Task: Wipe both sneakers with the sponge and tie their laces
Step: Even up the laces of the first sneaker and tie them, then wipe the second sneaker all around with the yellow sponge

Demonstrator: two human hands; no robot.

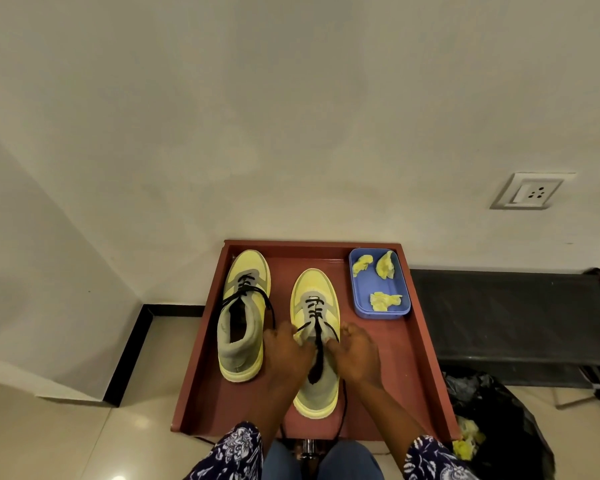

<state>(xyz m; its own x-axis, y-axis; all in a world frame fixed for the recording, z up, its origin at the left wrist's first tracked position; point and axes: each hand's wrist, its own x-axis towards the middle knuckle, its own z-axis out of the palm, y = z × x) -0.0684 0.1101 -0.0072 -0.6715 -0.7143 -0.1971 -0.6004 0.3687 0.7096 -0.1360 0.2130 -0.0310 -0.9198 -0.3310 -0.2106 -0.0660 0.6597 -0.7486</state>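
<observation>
Fingers of the left hand [284,355] and right hand [355,358] curl onto the black laces [317,344] of the right sneaker [315,341] on the red tray [426,341]. Tying looks underway. Left sneaker [244,317] lies unknotted; sponge pieces [383,301] sit in the blue tub [362,308], so wiping seems done.

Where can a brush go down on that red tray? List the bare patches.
Bare red tray: the strip right of the right sneaker, below the blue tub; the near-left corner below the left sneaker. Crowded: between the sneakers, where both hands work.
</observation>
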